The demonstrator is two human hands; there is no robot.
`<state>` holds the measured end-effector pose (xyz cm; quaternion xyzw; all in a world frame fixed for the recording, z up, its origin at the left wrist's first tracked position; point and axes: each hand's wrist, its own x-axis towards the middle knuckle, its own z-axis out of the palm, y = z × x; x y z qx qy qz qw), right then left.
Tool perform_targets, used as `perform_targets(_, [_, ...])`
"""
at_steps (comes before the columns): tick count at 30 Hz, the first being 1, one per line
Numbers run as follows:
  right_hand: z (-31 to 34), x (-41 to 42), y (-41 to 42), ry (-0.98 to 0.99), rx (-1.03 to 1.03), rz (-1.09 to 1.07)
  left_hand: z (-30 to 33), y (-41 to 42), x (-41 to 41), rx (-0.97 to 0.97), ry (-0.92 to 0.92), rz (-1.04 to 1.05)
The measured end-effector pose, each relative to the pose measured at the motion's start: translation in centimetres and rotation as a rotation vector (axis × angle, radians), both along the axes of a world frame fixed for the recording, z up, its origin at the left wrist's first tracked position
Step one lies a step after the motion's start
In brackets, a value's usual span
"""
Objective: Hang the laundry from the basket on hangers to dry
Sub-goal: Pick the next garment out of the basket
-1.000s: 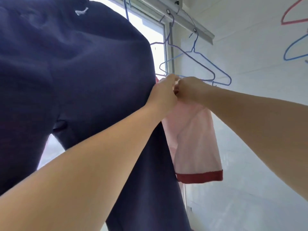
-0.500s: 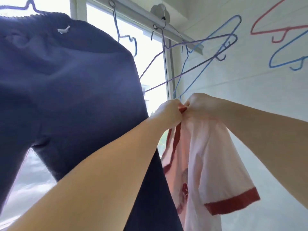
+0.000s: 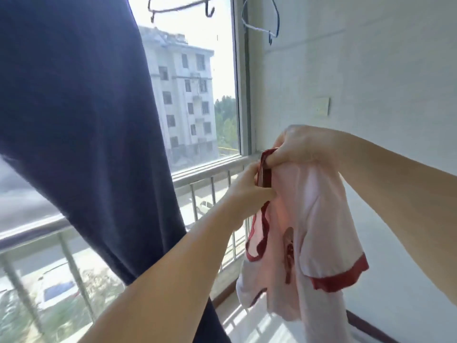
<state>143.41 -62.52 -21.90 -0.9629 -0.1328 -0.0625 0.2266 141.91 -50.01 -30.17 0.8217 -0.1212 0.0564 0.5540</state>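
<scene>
Pinching the dark-red collar, both hands hold a soft pink shirt (image 3: 319, 219): left hand (image 3: 247, 191) and right hand (image 3: 296, 147) have fingers curled on the trim. Dark navy trousers (image 3: 81, 120) hang alongside, near thin wire hangers (image 3: 262, 23).

Window (image 3: 197, 78), bldg (image 3: 183, 100) outside, railing (image 3: 212, 174).

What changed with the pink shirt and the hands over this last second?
Both hands brought the pink shirt down, away from the empty hangers that now sit high above. The left hand and right hand kept their grip on its red collar. The dark trousers stayed hanging at left.
</scene>
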Motion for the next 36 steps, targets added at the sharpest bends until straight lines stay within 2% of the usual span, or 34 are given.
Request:
perform_targets(7, [-7.6, -1.5, -1.6, 0.132, 0.082, -0.044, -11.7, 1.2, -3.1, 0.242, 0.080, -0.001])
perform_targets(12, [-10.6, -3.2, -1.8, 0.198, 0.149, -0.105, -16.9, 2.3, -5.1, 0.379, 0.177, -0.040])
perform_targets(16, [-12.5, -5.0, -2.5, 0.236, 0.127, -0.179, -19.3, 2.6, -6.5, 0.495, 0.086, 0.039])
perform_targets(20, [-14.8, -8.0, -4.4, 0.279, 0.109, -0.273, -20.6, 2.6, -8.5, 0.438, -0.009, 0.079])
perform_targets(25, [-19.6, -13.2, -6.5, 0.387, 0.046, -0.317, -22.8, 2.1, -10.9, 0.300, 0.026, 0.052])
perform_targets(29, [-24.4, -17.6, -7.5, 0.492, 0.083, -0.343, -24.7, 1.2, -13.5, 0.283, 0.057, -0.042])
perform_targets(34, [-29.5, -21.3, -8.4, 0.505, 0.163, -0.331, -26.7, 1.1, -15.5, 0.299, 0.095, -0.064])
perform_targets(36, [-31.1, -22.6, -8.9, 0.487, 0.255, -0.318, -27.3, 1.5, -16.4, 0.275, 0.114, -0.043])
